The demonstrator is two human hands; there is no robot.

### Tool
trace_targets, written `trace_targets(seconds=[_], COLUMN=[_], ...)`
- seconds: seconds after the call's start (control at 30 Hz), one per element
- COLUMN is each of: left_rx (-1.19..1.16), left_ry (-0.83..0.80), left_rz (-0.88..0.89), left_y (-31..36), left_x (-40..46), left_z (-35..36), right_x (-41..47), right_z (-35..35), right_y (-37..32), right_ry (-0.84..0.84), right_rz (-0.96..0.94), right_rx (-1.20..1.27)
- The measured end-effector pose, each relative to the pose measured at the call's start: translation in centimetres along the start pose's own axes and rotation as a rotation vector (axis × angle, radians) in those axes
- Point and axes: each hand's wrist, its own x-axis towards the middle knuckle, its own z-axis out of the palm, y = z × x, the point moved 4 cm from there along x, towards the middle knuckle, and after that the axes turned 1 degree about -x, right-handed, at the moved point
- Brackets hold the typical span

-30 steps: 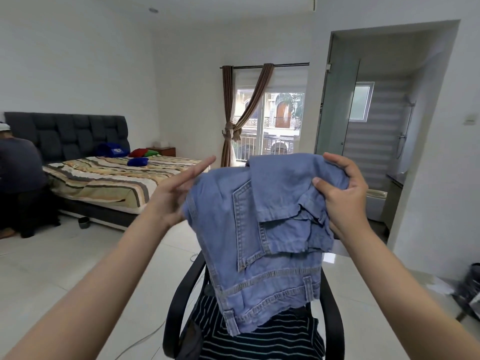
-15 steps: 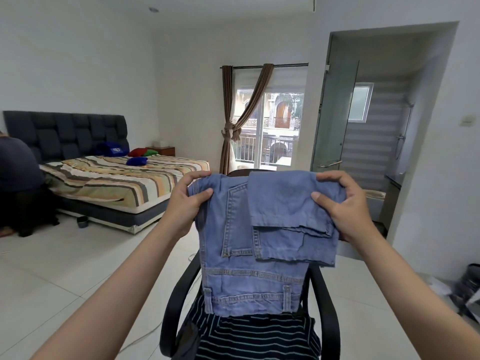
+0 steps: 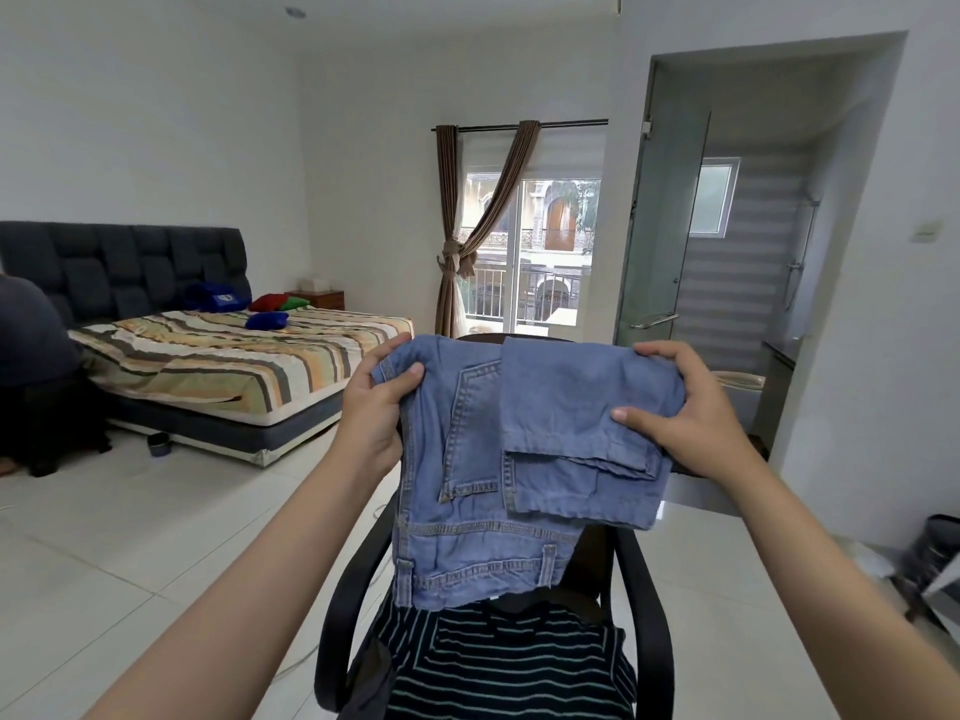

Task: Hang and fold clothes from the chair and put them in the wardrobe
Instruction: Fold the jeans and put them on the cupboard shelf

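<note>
Folded light-blue jeans (image 3: 498, 459) hang in the air in front of me, waistband downward. My left hand (image 3: 379, 407) grips their upper left corner, thumb on the front. My right hand (image 3: 691, 413) grips the upper right corner, where a folded leg lies on top. Below them stands a black armchair (image 3: 649, 615) with a dark striped garment (image 3: 519, 667) on its seat and a dark grey cloth (image 3: 369, 683) hanging at its left side. The wardrobe is not in view.
A bed (image 3: 234, 366) with a striped sheet stands at the left, and a person (image 3: 31, 366) sits by its edge. A glass door to a bathroom (image 3: 670, 252) is at the right. A dark bin (image 3: 935, 558) stands at the far right on the tiled floor.
My left hand went from open beside the jeans to gripping their upper left corner. The jeans came down and now hang flatter between both hands.
</note>
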Motion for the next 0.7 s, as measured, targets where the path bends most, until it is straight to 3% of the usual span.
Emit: trace_targets(seconds=[0.17,0.37,0.7], left_rx=[0.007,-0.065,-0.108], left_ry=[-0.021,-0.053,-0.134], left_rz=[-0.013,-0.044,-0.195], left_y=[-0.1,0.2,-1.2], left_x=[-0.2,0.0,-1.6], left_z=[0.4,-0.6,-1.9], right_x=[-1.3,-2.7,-2.7], right_z=[0.8,2.2,3.3], right_y=[0.6,0.3,-2.5], right_ry=[-0.038,0.119,0.043], right_rz=[0.069,0.067,0.034], right_rx=[0.154,0.545,0.536])
